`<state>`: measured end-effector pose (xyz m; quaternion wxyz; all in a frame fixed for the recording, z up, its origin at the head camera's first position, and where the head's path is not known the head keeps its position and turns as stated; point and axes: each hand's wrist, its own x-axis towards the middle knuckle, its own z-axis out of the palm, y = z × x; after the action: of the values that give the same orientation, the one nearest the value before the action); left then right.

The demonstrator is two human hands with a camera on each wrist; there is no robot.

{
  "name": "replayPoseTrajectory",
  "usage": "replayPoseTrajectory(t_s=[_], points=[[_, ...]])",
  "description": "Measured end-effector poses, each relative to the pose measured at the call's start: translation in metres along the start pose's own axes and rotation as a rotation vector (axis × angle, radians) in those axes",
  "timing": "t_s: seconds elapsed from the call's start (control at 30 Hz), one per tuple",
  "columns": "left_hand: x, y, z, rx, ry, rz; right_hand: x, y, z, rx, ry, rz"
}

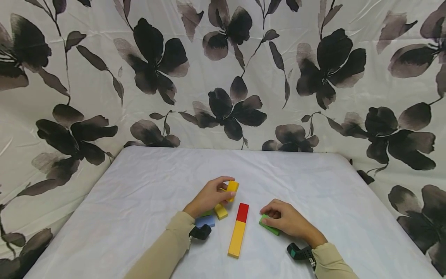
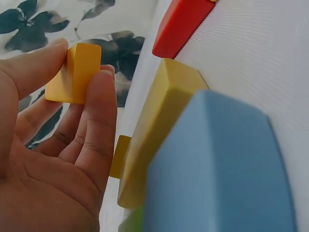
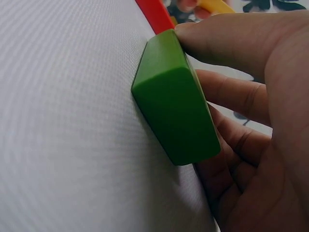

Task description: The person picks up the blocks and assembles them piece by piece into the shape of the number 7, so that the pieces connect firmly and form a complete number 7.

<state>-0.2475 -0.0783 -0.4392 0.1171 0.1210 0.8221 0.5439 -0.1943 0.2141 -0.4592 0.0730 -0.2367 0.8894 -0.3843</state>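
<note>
My left hand [image 1: 210,195] pinches a yellow block [image 1: 232,190] between thumb and fingers, held above the cloth. In the left wrist view that yellow block [image 2: 79,72] is gripped near the fingertips. My right hand [image 1: 287,219] is at a green block [image 1: 270,226] that lies on the cloth, its fingers curled about it. The right wrist view shows the thumb against one end of the green block [image 3: 176,106], with the other fingers beyond it. Between the hands, a red block [image 1: 242,212] lies end to end with a long yellow piece [image 1: 237,238].
Close to the left wrist lie a blue block [image 1: 205,221], another yellow block [image 1: 221,212] and a partly hidden green block [image 1: 206,213]. A white cloth [image 1: 296,178] covers the table. Flower-printed fabric [image 1: 195,135] hangs behind. Each wrist wears a dark camera [image 1: 200,232].
</note>
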Motion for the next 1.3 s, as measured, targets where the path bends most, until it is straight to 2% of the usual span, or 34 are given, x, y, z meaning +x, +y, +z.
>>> replayPoseTrajectory(t_s=[0.4,0.7,1.1,1.3], points=[[0.009,0.007,0.005,-0.044,0.003,0.000,0.000,-0.001,-0.002,-0.002,0.015,-0.002],[0.013,0.013,0.012,-0.069,0.006,-0.023,0.000,-0.002,-0.001,0.012,0.008,0.002],[0.019,0.011,0.016,-0.064,0.020,-0.046,0.000,0.001,0.000,0.018,0.011,-0.006],[0.021,0.010,0.018,-0.066,0.018,-0.020,0.001,0.002,0.000,0.020,0.012,-0.012]])
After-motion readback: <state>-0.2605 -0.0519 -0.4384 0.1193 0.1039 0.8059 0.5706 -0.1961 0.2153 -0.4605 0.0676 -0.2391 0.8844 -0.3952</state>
